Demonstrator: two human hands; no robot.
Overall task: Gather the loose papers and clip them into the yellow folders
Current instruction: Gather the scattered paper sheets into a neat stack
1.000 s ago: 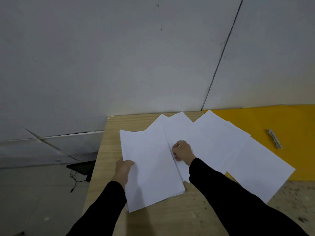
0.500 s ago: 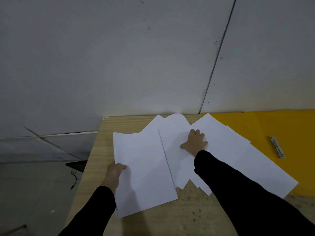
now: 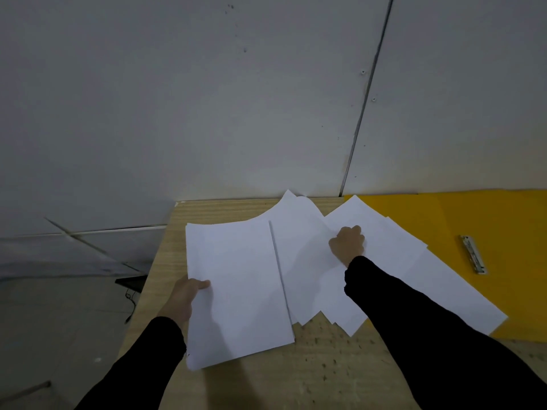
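Around: wooden table (image 3: 310,377) against a grey wall (image 3: 207,113); black device (image 3: 131,282) on the floor at left.
In the way: my right sleeve (image 3: 414,321) covers part of the loose papers (image 3: 307,255).
Papers: plain white, fanned mid-table, overlapping the yellow folder (image 3: 497,220).
Folder: lies open at right, metal clip (image 3: 473,254) on it.
Left hand (image 3: 186,297): thumb on top, gripping 1 stack (image 3: 236,288) by its left edge.
Right hand (image 3: 347,245): fingers curled on the loose papers; I cannot tell whether they pinch a sheet.

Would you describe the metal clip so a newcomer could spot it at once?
Find the yellow folder on the right. On its bare surface, right of the spread white papers, lies the metal clip: the only small silvery bar.
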